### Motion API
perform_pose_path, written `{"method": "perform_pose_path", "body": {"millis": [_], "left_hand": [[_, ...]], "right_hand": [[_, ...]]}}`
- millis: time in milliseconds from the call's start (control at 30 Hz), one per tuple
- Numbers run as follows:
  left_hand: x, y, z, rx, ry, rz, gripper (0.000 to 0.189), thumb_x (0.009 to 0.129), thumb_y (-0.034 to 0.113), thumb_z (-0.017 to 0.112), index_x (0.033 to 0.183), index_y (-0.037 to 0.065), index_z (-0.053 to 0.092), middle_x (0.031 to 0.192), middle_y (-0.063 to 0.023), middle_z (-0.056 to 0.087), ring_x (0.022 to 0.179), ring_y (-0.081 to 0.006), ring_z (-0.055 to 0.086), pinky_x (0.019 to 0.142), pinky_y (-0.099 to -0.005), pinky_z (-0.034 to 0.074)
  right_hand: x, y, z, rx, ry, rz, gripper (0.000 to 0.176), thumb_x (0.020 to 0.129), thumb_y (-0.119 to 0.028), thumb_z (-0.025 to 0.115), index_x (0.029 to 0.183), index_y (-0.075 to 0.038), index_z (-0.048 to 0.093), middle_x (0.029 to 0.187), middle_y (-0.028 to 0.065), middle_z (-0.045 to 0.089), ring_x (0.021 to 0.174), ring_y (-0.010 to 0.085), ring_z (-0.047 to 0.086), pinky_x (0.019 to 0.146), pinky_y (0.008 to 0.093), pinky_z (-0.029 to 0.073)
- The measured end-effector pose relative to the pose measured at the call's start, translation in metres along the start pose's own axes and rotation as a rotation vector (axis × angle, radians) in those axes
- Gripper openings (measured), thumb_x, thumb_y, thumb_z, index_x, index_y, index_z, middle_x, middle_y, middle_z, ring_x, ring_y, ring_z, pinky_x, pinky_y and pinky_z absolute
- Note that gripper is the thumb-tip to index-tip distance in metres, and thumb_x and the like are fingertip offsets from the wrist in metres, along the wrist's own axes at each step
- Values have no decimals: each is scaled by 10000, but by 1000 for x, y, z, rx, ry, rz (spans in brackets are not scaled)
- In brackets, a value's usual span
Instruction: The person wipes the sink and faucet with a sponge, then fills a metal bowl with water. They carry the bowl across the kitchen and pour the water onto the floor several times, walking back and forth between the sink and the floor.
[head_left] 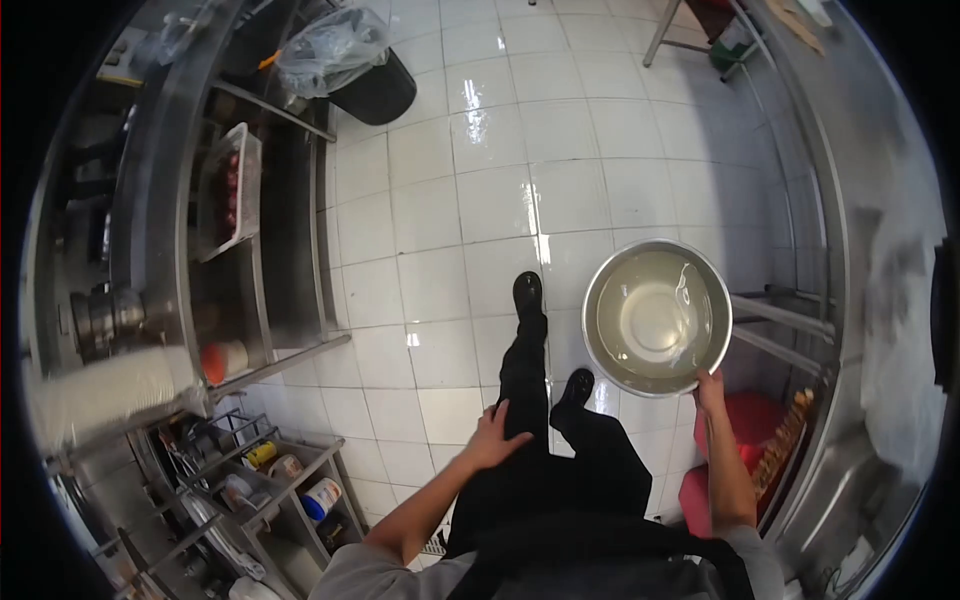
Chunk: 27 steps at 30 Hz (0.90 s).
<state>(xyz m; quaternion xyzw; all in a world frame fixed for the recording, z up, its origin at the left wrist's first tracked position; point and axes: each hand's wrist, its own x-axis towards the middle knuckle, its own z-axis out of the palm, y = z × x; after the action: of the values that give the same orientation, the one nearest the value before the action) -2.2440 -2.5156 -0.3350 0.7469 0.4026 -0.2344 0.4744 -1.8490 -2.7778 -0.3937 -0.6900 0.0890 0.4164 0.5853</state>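
A wide round metal bowl (657, 318) holds a clear, slightly yellowish liquid, right of the middle of the view. My right hand (709, 392) grips its rim at the lower right, with the fingers partly hidden by the bowl. Over my dark trousers, my left hand (495, 440) is empty, its thumb and fingers apart. Below the bowl and between my hands, my legs show in mid-stride on the tiles.
White tiled floor (430, 220) looks wet in places. Metal shelving (190, 300) with a tray of dark red items (232, 190) lines the left. A black bin (380, 90) stands at upper left. Red containers (745, 430) sit under the right-hand steel counter (850, 420).
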Motion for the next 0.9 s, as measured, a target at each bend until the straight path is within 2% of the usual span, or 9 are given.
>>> {"method": "perform_pose_path", "body": {"millis": [100,167,200,333,433,500,667,833,900], "left_hand": [[46,32,-45,1,-45,-72,1034,754,523,705,1477,59,130,1422,-308,247,1296,-464,329,1042,-491,362],[57,30,-65,-23,-42,-95,1043,749,526,707,1482,75,118,1425,-300,240,1297,-457,332,1037,-489,372],[64,28,-79,-35,-20,-94,1053,744,529,709,1487,92,105,1427,-291,233,1298,-450,334,1031,-486,381],[83,31,-119,-143,-57,-230,1031,741,536,707,1490,113,138,1445,-225,257,1312,-382,353,1037,-471,386],[103,41,-143,-142,-107,-306,1025,739,547,702,1489,116,152,1446,-206,267,1312,-365,364,1037,-463,388],[114,41,-154,-161,-126,-324,1023,738,551,700,1488,118,157,1441,-208,275,1311,-364,366,1035,-463,390],[146,57,-175,-183,-188,-367,1000,733,560,699,1475,103,210,1432,-222,295,1323,-377,346,1045,-468,373],[191,75,-199,11,46,-263,899,771,514,698,1404,-3,324,1410,-258,331,1308,-416,333,1069,-471,325],[228,36,-193,35,212,-195,821,800,465,690,1373,-21,359,1382,-262,370,1286,-412,357,1058,-468,332]], "right_hand": [[127,22,56,-153,46,-68,532,824,-70,510,1340,-20,388,1138,146,574,911,258,623,631,374,559],[183,15,128,-193,45,17,529,824,-94,531,1334,-65,390,1101,129,596,866,238,637,549,336,561],[219,23,157,-214,49,14,558,812,-68,533,1343,-68,361,1082,139,593,864,245,639,535,358,574],[296,15,277,-168,-30,122,660,800,-23,506,1406,-75,249,1078,182,582,837,286,657,566,393,607],[335,17,332,-88,-156,144,621,806,-19,513,1379,-51,275,1085,187,587,840,301,660,566,393,607],[360,20,352,-29,-292,219,569,864,-71,537,1384,-71,305,1174,176,561,935,317,647,643,413,601],[355,-42,388,-24,-404,274,571,800,-16,544,1342,-34,366,1168,156,567,979,306,624,700,441,578],[361,-92,352,45,-509,305,615,781,-12,553,1363,-35,355,1205,147,555,1028,298,601,781,455,554],[362,-125,329,103,-504,308,609,772,-12,555,1353,-31,373,1209,143,550,1023,291,600,808,456,543]]}}
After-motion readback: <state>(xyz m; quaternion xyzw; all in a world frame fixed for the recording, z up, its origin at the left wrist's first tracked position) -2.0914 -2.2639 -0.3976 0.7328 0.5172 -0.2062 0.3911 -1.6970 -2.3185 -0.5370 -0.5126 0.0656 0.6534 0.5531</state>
